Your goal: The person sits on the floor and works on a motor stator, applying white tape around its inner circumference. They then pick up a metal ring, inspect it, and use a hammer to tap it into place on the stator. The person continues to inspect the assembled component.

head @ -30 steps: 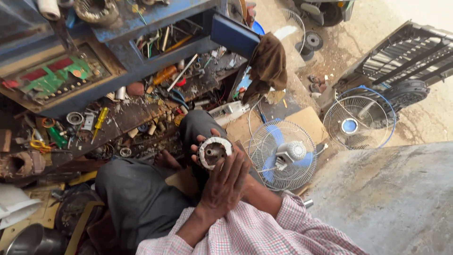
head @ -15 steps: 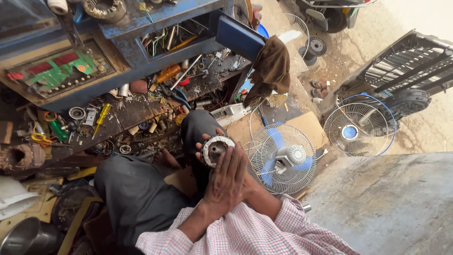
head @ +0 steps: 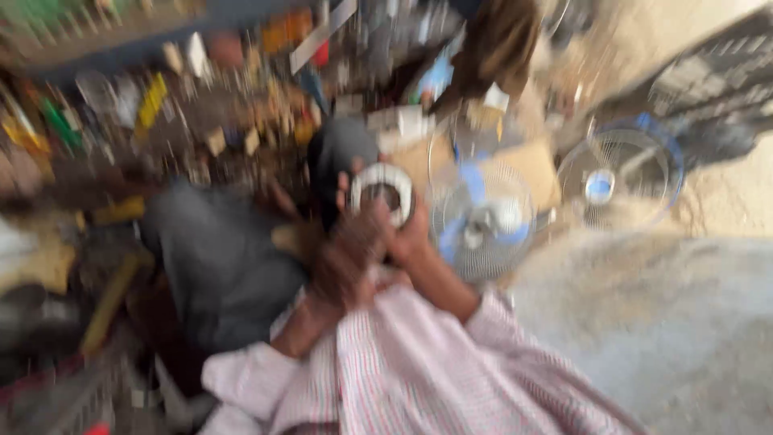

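Observation:
The picture is heavily blurred by motion. A round metal ring-shaped part [head: 385,192] with a dark centre is held in front of me at mid-frame. My left hand [head: 348,254] wraps it from below and the left. My right hand [head: 409,235] grips its lower right edge. Both forearms wear pink striped sleeves [head: 419,370]. My knees in dark grey trousers [head: 217,266] lie under the hands.
A small fan with a wire guard [head: 483,219] stands just right of the hands, a second fan guard with a blue hub [head: 616,179] farther right. A cluttered workbench of tools and parts [head: 201,97] fills the upper left. Bare concrete floor [head: 660,322] spreads at lower right.
The view has swung and gone blurry. Both hands still hold the round part, now a little higher and more to the centre of the frame.

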`<state>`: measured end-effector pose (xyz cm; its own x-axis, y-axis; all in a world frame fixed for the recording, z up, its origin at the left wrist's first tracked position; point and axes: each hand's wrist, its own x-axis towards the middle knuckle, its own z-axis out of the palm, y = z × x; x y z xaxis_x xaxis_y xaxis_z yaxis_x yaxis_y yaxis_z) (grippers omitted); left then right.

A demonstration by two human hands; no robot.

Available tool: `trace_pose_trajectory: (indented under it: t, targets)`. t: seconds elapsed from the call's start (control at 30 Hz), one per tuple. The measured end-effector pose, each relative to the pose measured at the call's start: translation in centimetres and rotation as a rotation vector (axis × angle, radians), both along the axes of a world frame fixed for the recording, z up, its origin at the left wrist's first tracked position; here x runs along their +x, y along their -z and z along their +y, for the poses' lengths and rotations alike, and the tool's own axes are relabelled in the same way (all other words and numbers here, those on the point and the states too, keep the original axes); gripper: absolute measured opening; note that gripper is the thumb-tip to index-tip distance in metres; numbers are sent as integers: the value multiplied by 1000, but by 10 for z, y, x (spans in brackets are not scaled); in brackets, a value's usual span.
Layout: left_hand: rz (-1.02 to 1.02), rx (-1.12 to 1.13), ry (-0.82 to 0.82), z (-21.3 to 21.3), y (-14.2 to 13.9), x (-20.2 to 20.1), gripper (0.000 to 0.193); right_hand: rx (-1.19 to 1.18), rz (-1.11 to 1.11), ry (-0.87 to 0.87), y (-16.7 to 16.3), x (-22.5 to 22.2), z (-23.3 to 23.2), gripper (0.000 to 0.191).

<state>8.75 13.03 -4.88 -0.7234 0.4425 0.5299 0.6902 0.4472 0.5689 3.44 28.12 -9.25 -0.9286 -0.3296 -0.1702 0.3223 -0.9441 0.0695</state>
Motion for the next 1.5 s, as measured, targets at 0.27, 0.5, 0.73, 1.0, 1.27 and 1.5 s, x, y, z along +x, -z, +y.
trace_pose_trajectory:
  t: [0.27, 0.5, 0.73, 1.0, 1.27, 1.5]
  targets:
    - [-236, 269, -342, -41, -6, 9, 23, 84, 67, -42, 11, 10, 4, 55]
    - [-115, 173, -180, -4, -2, -18, 9, 119, 142, -27, 7, 6, 2, 72]
    - [-121, 132, -186, 4, 13, -16, 43, 83, 194, -1, 8, 8, 0, 71]
    - [-176, -310, -295, 23, 18, -18, 90, 114, 52, 83, 16, 6, -1, 66]
    - [-138, 84, -235, 14, 9, -15, 77, 228, 71, 61, 1, 2, -9, 64]
    - [42, 112, -239, -8, -10, -5, 47, 397, 98, 101, -27, 11, -20, 68]
